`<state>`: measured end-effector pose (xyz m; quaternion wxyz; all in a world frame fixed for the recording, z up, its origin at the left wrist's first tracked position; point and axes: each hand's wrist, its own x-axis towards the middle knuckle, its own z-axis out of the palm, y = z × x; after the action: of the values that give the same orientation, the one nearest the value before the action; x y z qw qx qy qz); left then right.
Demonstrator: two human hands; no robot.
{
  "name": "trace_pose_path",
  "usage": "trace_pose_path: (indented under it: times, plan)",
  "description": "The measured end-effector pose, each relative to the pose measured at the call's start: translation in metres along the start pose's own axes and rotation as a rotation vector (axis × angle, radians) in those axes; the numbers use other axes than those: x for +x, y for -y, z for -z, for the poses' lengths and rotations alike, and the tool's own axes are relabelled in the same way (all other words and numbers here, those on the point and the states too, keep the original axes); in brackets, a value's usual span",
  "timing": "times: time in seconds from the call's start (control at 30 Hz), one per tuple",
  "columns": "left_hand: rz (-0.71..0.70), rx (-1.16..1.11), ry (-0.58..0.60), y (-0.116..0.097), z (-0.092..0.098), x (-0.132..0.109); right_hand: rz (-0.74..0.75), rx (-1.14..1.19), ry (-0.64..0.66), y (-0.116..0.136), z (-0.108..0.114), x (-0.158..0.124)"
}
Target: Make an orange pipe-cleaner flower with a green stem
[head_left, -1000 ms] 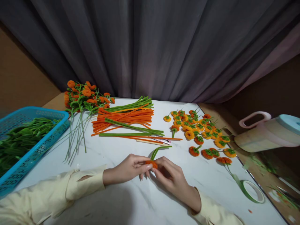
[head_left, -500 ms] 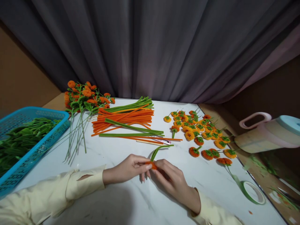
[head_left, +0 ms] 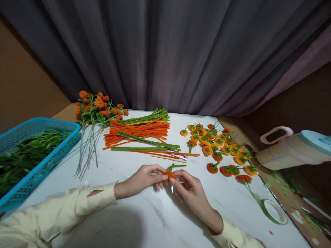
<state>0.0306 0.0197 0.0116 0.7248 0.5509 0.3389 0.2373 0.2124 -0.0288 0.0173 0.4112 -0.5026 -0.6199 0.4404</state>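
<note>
Both of my hands meet low over the white table (head_left: 134, 220). My left hand (head_left: 141, 179) and my right hand (head_left: 190, 191) pinch a small orange pipe-cleaner flower head (head_left: 169, 175) between their fingertips. Its green stem (head_left: 176, 166) sticks out away from me. Straight beyond lies a pile of orange and green pipe cleaners (head_left: 139, 132). Several finished orange flower heads (head_left: 219, 144) are scattered to the right.
A blue basket (head_left: 38, 168) of green leaves sits at the left. A bunch of orange flowers on long stems (head_left: 93, 110) lies behind it. A green tape roll (head_left: 274, 212) and a beige jug (head_left: 292, 150) are at the right. A dark curtain hangs behind.
My hands have shifted slightly up the table with the flower head, and its green stem now lies shorter and flatter. The view has tipped a little.
</note>
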Motion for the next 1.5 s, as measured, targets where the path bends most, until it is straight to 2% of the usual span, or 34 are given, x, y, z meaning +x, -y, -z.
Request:
trace_pose_path:
  times: [0.07,0.1,0.23,0.3,0.37,0.43,0.53,0.6,0.83,0.93,1.0,1.13,1.3,1.4,1.5]
  plan:
    - [-0.093,0.052,-0.079,-0.006,-0.001,-0.004,-0.169,0.151,0.024,0.009,0.001,0.0]
    - [-0.164,0.141,-0.083,-0.011,-0.001,-0.007,-0.217,0.207,0.046,0.014,0.002,-0.001]
    - [-0.493,0.614,0.053,-0.033,-0.005,-0.022,-0.296,0.327,0.164,0.036,0.008,-0.007]
    - [-0.552,0.688,0.054,-0.04,-0.008,-0.029,-0.287,0.348,0.193,0.044,0.009,-0.011]
    - [-0.518,0.652,-0.026,-0.041,-0.013,-0.034,-0.264,0.348,0.186,0.049,0.009,-0.013]
    - [-0.414,0.516,-0.095,-0.04,-0.018,-0.037,-0.241,0.344,0.164,0.05,0.007,-0.015]
    - [-0.241,0.236,-0.107,-0.039,-0.025,-0.039,-0.2,0.328,0.117,0.047,0.003,-0.017]
    - [-0.198,0.152,-0.106,-0.039,-0.029,-0.04,-0.165,0.302,0.098,0.045,0.0,-0.02]
    - [-0.297,0.295,-0.032,-0.041,-0.027,-0.042,-0.104,0.241,0.156,0.047,0.005,-0.022]
    - [-0.259,0.286,-0.018,-0.039,-0.025,-0.039,-0.134,0.274,0.203,0.045,0.008,-0.019]
    - [-0.205,0.199,-0.064,-0.036,-0.025,-0.035,-0.135,0.312,0.189,0.041,0.008,-0.016]
    - [-0.152,0.031,-0.17,-0.029,-0.031,-0.031,-0.097,0.416,0.081,0.031,0.004,-0.013]
    - [-0.207,0.067,-0.205,-0.019,-0.038,-0.033,-0.097,0.46,0.082,0.023,-0.001,-0.014]
    - [-0.235,0.135,-0.264,-0.018,-0.036,-0.032,-0.086,0.387,0.076,0.021,-0.002,-0.014]
    - [-0.259,0.212,-0.282,-0.023,-0.031,-0.032,0.092,0.176,-0.011,0.019,-0.002,-0.015]
